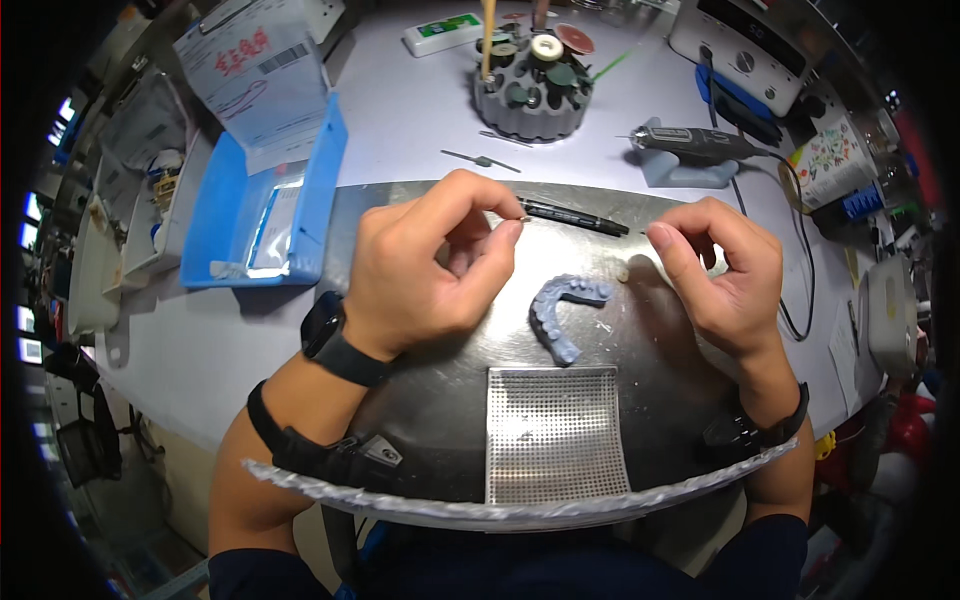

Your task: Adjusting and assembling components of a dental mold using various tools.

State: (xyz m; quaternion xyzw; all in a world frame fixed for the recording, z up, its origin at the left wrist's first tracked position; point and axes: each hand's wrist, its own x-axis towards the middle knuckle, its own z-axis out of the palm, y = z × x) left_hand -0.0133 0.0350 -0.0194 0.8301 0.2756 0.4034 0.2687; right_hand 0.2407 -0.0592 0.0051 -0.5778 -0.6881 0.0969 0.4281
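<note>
My left hand point(435, 262) is closed in a pinch above the dark metal plate point(430, 425), a tiny shiny piece just showing at its fingertips, too small to name. To the right, my right hand point(722, 275) also pinches thumb against finger; a thin dark tip seems to stick out, but I cannot make out what it is. Between the hands a black pen point(575, 217) lies on the plate, its left end close to my left fingertips. Nearer to me sits a blue-grey dental arch model point(553, 318) with teeth along its curve. Neither hand touches the model.
A perforated metal sheet point(555, 432) lies at the front edge. Farther back stand a grey holder with grinding discs point(532, 105) and a rotary handpiece point(695, 143) on its rest, its cable curving down the right. A blue bin point(215, 245) with papers is at left, a control box point(745, 55) back right.
</note>
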